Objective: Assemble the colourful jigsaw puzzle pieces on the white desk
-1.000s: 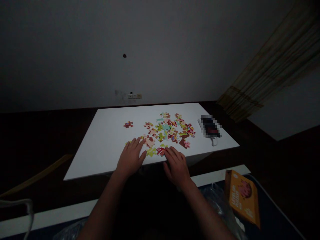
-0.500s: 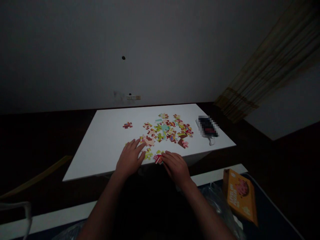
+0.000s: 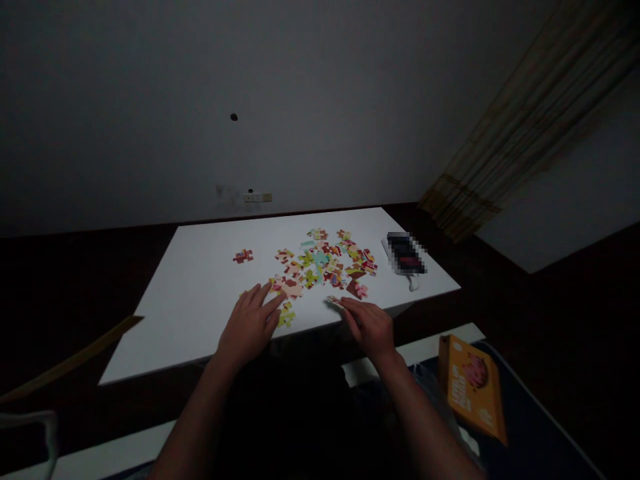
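Observation:
My right hand [image 3: 369,325] pinches a puzzle piece [image 3: 334,301] by its edge, lifted and tilted near the front of the white table [image 3: 200,287]. My left hand [image 3: 251,321] lies flat with fingers spread, its fingertips at a pink and brown piece [image 3: 291,287]. Beside the left thumb is a yellow-green piece [image 3: 287,315]. A loose heap of puzzle pieces [image 3: 320,259] in green, teal, red and pink spreads beyond both hands. One red piece [image 3: 243,256] lies apart on the left. Close to the right hand is a brown piece with a pink figure [image 3: 358,289].
A blurred-out dark object [image 3: 407,253] with a white strap lies at the table's right end. An orange puzzle box [image 3: 474,387] rests on the seat at lower right. The wall [image 3: 320,120] stands behind the table, and a curtain [image 3: 480,153] hangs at right.
My right hand has lifted the red and white piece off the table's front edge and moved it right, turning it edge-on. My left hand stays at nearly the same spot; the view has shifted slightly.

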The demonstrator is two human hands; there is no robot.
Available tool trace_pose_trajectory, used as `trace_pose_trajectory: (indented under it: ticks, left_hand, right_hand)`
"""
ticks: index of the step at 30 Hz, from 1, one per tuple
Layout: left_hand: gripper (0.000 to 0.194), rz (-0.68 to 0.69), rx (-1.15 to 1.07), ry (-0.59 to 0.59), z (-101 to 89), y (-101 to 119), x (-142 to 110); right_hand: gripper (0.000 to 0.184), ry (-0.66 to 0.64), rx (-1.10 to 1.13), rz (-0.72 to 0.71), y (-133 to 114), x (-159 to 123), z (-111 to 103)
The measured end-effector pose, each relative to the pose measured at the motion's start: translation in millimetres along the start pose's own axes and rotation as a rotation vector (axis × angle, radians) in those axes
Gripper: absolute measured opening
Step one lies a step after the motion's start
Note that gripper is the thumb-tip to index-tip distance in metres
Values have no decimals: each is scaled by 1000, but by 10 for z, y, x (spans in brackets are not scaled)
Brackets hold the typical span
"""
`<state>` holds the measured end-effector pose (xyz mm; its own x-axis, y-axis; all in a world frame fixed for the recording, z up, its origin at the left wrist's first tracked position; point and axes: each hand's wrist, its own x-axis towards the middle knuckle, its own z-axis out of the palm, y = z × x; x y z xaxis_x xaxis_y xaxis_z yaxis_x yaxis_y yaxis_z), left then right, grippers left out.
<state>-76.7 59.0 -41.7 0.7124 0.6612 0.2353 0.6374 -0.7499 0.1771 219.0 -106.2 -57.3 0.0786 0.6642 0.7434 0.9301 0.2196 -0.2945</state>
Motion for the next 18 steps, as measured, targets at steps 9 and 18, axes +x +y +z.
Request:
trace_pose_trajectory:
  ticks: [9,18]
  left_hand:
    - [46,11,11,-9,16,-25,2]
    - [45,6,-5,-7,15,-17,6]
  right_hand:
    - [25,146,273,476,-60,-106,227]
    - [45,183,470,790,-60,55,265]
